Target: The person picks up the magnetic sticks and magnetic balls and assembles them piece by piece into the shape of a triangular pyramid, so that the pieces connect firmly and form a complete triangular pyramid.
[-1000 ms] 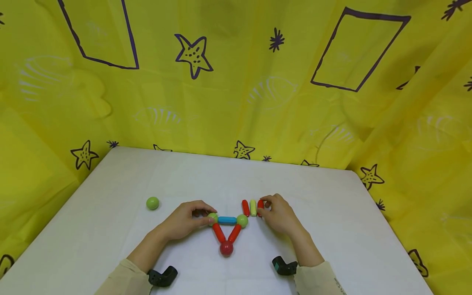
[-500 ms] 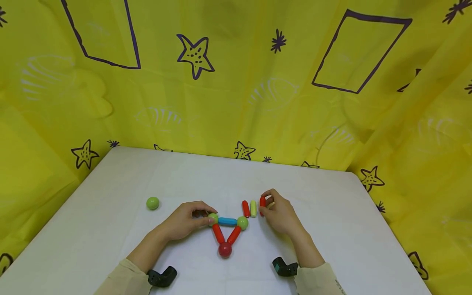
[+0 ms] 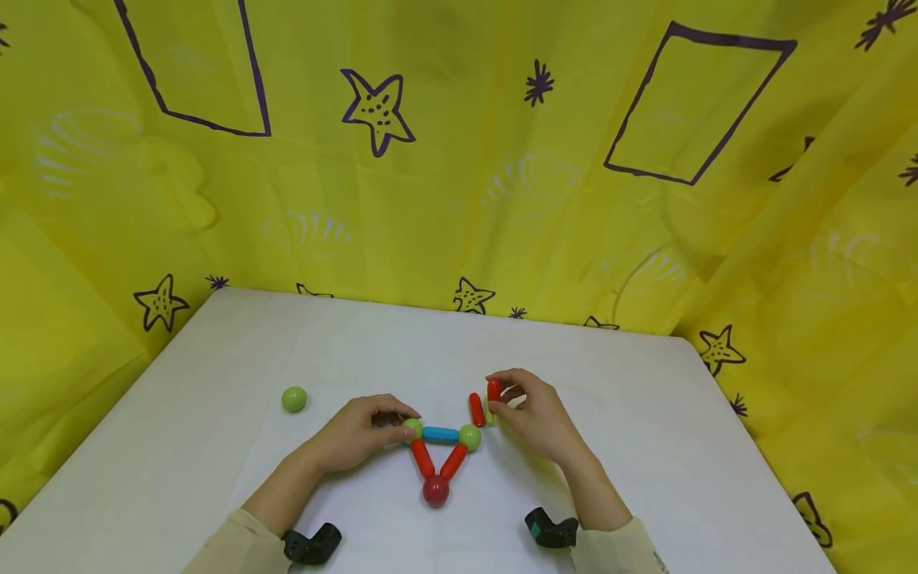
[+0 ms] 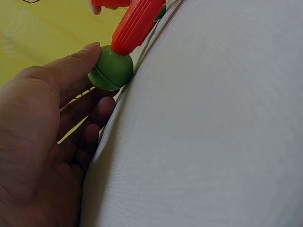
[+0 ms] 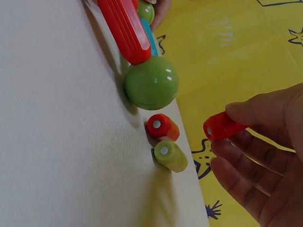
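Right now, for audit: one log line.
left hand: pinches glossy green corner ball | right hand: holds red cylindrical rod above white table

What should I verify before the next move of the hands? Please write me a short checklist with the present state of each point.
1. Left hand steadies the frame: ok, it pinches one green ball at a corner.
2. Right hand has its piece: ok, it pinches a red stick, raised off the table.
3. Triangle closed: ok, a blue stick and two red ones link three balls.
4. Held stick joined to the triangle: not ok, it is apart.
5. Loose green ball joined: not ok, it lies apart on the table.
6. Joints firm: cannot tell.
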### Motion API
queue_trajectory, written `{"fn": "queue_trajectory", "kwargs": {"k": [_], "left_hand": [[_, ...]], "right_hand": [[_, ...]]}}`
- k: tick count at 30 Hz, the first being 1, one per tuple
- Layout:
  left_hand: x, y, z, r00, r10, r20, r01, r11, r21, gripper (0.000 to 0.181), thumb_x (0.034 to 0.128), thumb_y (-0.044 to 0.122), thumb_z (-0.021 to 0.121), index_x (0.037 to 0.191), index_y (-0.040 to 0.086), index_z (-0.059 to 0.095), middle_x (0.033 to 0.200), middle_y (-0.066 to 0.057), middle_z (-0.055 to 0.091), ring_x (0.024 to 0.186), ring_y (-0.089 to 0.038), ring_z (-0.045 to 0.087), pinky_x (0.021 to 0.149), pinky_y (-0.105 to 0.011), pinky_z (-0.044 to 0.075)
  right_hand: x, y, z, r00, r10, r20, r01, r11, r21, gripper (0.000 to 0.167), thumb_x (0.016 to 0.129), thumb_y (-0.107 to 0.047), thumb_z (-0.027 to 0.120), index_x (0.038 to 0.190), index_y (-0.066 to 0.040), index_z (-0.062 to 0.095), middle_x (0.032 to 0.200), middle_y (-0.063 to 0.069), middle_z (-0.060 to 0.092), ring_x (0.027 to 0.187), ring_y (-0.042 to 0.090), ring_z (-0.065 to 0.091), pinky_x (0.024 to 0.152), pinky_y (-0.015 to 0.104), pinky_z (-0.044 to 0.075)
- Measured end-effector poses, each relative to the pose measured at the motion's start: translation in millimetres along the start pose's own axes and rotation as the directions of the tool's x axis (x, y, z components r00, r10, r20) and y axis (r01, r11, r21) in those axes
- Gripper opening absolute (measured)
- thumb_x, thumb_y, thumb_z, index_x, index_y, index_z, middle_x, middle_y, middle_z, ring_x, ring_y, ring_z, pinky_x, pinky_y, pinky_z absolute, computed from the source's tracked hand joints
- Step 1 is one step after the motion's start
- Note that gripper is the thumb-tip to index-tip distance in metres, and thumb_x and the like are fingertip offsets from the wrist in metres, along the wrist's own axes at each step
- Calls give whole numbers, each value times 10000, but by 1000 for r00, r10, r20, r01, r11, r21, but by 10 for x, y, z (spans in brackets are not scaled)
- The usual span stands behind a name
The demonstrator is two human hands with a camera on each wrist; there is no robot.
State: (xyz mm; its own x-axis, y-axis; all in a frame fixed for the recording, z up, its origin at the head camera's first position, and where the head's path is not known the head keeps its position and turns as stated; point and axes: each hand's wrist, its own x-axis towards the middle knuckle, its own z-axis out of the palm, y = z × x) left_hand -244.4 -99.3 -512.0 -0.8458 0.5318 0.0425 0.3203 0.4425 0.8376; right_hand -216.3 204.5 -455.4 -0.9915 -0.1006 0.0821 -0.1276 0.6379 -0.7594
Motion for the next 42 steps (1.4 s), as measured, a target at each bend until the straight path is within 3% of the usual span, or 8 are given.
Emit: {"fn": "queue_trajectory", "kwargs": {"k": [6, 16, 27, 35, 42], "left_hand": [[0, -3, 0, 1000, 2, -6, -2, 1000, 5, 218, 941, 365, 761, 1157, 335, 752, 1010, 152, 686, 979, -107, 610, 900, -261, 499], [1, 15, -5, 1000, 3, -8, -3, 1000, 13, 226, 948, 362, 753, 1166, 305, 754, 1011, 155, 680, 975, -111, 608, 896, -265, 504], [-8, 8, 12, 1000, 28, -10, -28, 1000, 12, 220, 956, 364, 745, 1161, 287, 761, 1020, 112, 695, 974, -112, 603, 885, -258, 500], [-20, 15, 17, 1000, -23, -3, 23, 1000, 2, 208, 947, 378, 753, 1151, 335, 753, 1014, 144, 683, 986, -120, 601, 892, -261, 496], [-9, 17, 7, 1000, -16, -3, 16, 1000, 13, 216, 948, 381, 751, 1159, 334, 751, 1024, 154, 682, 990, -129, 602, 887, -265, 502]], "right_hand": [[-26, -82, 5, 994, -87, 63, 85, 996, 26, 337, 914, -41, 763, 1235, -117, 698, 1102, -11, 722, 988, 157, 667, 846, 264, 563], [-56, -115, 13, 965, -195, 173, 189, 981, 54, 273, 930, -73, 762, 1193, -120, 708, 1090, -30, 721, 1010, 164, 688, 881, 297, 579], [-73, -118, 77, 938, -250, 239, 241, 968, 65, 262, 934, -68, 753, 1191, -111, 721, 1080, -64, 726, 1007, 155, 683, 901, 336, 577], [-84, -87, 138, 928, -266, 260, 257, 964, 70, 251, 935, -51, 743, 1174, -127, 731, 1099, -10, 741, 1013, 160, 688, 921, 393, 574], [-78, -103, 113, 918, -288, 273, 280, 958, 68, 281, 924, -30, 746, 1186, -133, 736, 1069, -41, 741, 992, 119, 688, 925, 420, 580]]}}
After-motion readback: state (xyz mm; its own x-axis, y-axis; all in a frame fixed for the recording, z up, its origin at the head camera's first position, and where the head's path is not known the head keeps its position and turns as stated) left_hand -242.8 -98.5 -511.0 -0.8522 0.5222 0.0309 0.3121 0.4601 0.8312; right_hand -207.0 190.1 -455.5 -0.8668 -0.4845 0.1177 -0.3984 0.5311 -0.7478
